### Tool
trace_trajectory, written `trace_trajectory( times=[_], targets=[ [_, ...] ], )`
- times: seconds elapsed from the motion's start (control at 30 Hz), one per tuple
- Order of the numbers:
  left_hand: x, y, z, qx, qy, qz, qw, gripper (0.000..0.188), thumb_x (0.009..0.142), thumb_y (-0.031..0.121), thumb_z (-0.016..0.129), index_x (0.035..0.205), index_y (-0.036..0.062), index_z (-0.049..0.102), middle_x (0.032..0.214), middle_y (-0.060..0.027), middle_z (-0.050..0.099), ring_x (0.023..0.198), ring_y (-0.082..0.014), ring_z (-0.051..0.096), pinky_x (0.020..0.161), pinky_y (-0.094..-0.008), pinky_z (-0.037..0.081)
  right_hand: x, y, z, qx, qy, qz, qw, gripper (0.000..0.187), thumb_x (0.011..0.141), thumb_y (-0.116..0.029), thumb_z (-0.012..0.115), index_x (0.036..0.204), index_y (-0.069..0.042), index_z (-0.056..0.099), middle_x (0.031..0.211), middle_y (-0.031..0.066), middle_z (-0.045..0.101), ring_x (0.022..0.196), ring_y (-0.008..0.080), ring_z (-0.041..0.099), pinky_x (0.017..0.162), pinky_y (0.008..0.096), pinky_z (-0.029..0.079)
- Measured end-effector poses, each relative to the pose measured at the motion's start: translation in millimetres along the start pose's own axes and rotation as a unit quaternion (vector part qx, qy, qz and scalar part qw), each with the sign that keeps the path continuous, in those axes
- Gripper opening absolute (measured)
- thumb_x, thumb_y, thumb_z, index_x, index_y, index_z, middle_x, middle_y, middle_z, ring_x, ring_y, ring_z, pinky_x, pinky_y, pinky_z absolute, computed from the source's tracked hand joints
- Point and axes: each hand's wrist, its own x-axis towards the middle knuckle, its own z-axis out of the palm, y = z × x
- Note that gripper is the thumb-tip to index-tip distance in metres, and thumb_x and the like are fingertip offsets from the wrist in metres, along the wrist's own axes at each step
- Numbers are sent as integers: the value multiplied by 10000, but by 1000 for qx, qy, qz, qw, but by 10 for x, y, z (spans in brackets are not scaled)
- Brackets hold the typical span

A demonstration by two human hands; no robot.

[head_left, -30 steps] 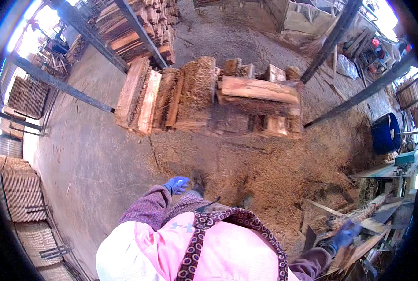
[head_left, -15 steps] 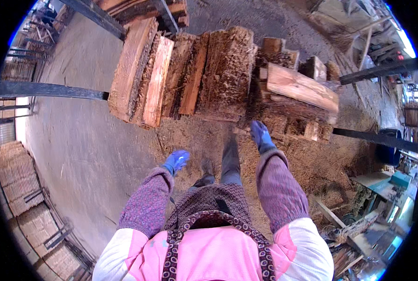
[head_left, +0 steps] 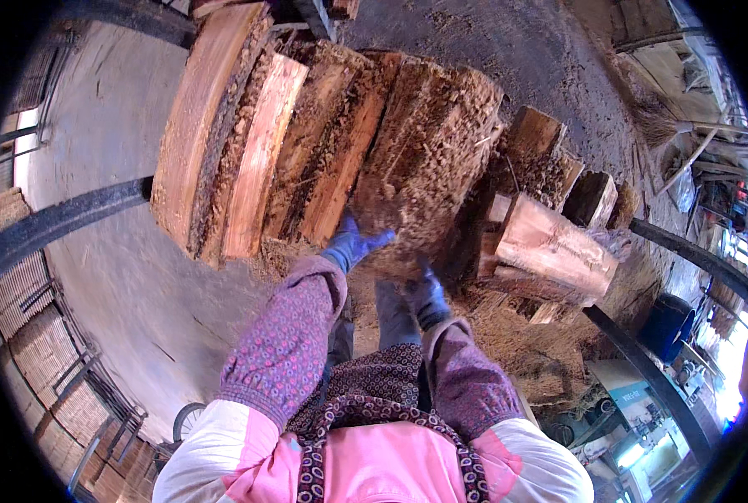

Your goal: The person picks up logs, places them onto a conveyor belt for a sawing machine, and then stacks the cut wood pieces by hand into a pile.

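A: Where do the person's 2 gloved hands sit?

B: The left hand [head_left: 353, 245] and right hand [head_left: 428, 295] both press on the near end of a bark-covered slab [head_left: 428, 163], fingers wrapped around its lower edge.

A: And the slab?

B: It leans in the stack of slabs [head_left: 256, 142], just beside a cut log [head_left: 554, 247], above the bark-strewn floor [head_left: 114, 277].

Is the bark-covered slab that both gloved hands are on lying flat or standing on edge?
On edge: the bark slab leans against the row of slabs, left hand and right hand at its lower end.
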Motion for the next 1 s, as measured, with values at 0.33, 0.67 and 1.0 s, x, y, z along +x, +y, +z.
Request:
trace_trajectory(
  times=[0.33, 0.67, 1.0],
  targets=[
    [-932, 2449, 275, 137, -328, 28, 934, 481, 943, 334, 424, 1274, -12, 472, 1341, -100, 460, 1272, -211, 388, 1086, -355, 263, -861, -1334, 1236, -68, -109, -197, 972, 436, 930, -179, 448, 1325, 3, 412, 1263, 77, 504, 1025, 189, 536, 947, 312, 405],
    [-2474, 1706, -114, -23, -303, 57, 951, 479, 944, 356, 440, 1312, 49, 429, 1260, -96, 521, 1185, -216, 485, 1036, -374, 353, -2402, -1247, 755, -526, -150, -557, 624, 429, 786, 6, 545, 1213, -13, 511, 1242, 169, 514, 1115, 279, 523, 947, 352, 423],
    [-3468, 796, -258, 52, -449, 237, 860, 496, 960, 259, 436, 1384, 51, 284, 1292, -89, 466, 1202, -196, 445, 1024, -329, 353, -4333, 535, -315, -272, -109, -481, 827, 696, 824, -163, 655, 1392, -36, 272, 1250, 46, 465, 1093, 148, 457, 936, 287, 384]
  ],
)
